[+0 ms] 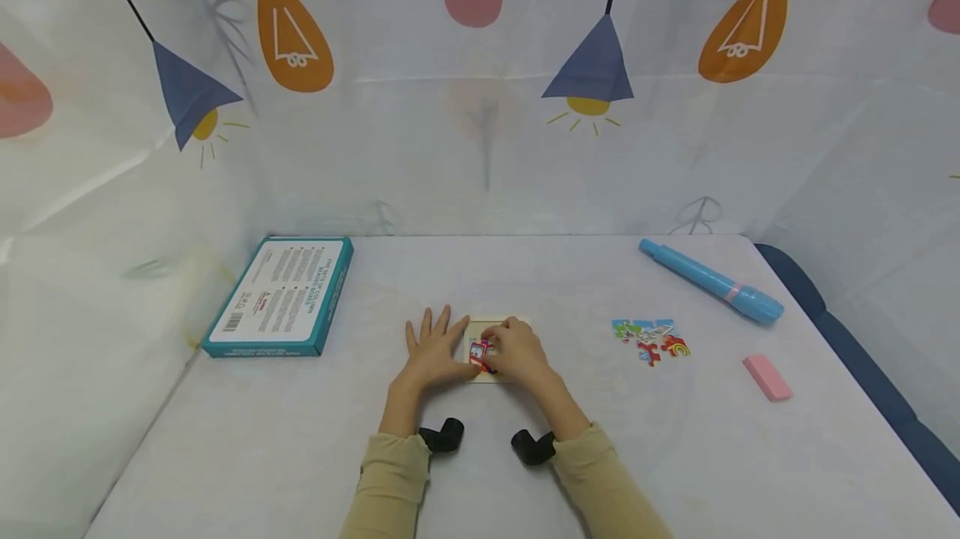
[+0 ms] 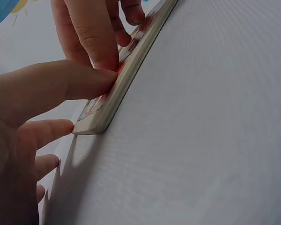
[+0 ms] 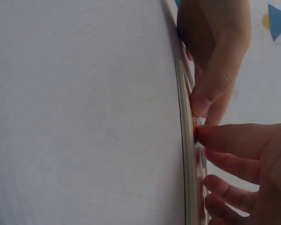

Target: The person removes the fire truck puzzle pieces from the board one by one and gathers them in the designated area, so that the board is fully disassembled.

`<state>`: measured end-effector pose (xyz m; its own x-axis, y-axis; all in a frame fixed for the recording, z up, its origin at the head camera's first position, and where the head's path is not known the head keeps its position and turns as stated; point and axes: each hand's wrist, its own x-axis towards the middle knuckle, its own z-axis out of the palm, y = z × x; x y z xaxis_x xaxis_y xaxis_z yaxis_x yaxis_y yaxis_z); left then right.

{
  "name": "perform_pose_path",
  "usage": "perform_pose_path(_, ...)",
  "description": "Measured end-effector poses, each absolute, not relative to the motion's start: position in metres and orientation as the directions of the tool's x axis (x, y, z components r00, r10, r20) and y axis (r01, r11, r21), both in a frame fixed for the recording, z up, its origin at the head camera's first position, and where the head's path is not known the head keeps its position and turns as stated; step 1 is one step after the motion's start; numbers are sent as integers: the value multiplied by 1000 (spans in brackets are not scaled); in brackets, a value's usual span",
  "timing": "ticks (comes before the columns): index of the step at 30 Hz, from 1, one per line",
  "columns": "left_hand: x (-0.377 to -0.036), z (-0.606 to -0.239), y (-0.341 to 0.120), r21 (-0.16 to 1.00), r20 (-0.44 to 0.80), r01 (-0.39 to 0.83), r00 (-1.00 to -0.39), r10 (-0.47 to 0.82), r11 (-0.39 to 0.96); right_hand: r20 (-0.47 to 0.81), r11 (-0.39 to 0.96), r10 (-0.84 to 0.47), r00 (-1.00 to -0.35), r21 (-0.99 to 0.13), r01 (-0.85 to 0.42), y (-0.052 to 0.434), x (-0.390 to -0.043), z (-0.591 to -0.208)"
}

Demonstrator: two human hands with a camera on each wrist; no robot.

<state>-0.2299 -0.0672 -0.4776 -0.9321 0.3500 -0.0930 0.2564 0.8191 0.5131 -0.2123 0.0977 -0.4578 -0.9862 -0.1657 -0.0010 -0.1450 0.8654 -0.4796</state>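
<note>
A small pale puzzle board [image 1: 477, 326] lies on the table between both hands, with red, white and blue pieces [image 1: 478, 351] in it. My left hand [image 1: 433, 356] has its fingers spread beside the board's left edge; its thumb [image 2: 91, 80] presses on the pictured surface near the front edge. From the right, my right hand [image 1: 521, 353] bends over the board. Its thumb [image 3: 229, 138] and index finger meet low at a reddish puzzle piece, mostly covered by the fingertips. Both hands' fingertips come close together there.
Loose puzzle pieces [image 1: 651, 351] lie to the right. Beyond them are a pink eraser-like block [image 1: 768, 377] and a light blue tube-shaped object [image 1: 708, 281]. A teal-edged box [image 1: 281, 293] lies at the back left. A dark blue chair [image 1: 855, 356] borders the table's right edge.
</note>
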Motion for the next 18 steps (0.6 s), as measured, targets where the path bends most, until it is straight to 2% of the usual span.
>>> perform_pose_path(9, -228, -476, -67, 521, -101, 251, -931, 351, 816, 52, 728, -158, -986, -668, -152, 98, -211, -459)
perform_pose_path(14, -228, -476, -67, 516, -101, 247, -933, 345, 820, 45, 623, -55, -997, -779, -70, 107, -210, -458)
perform_pose_path(18, -228, -476, -66, 515, -107, 241, -934, 341, 822, -12, 554, 40, -999, -832, 32, 126, -211, -455)
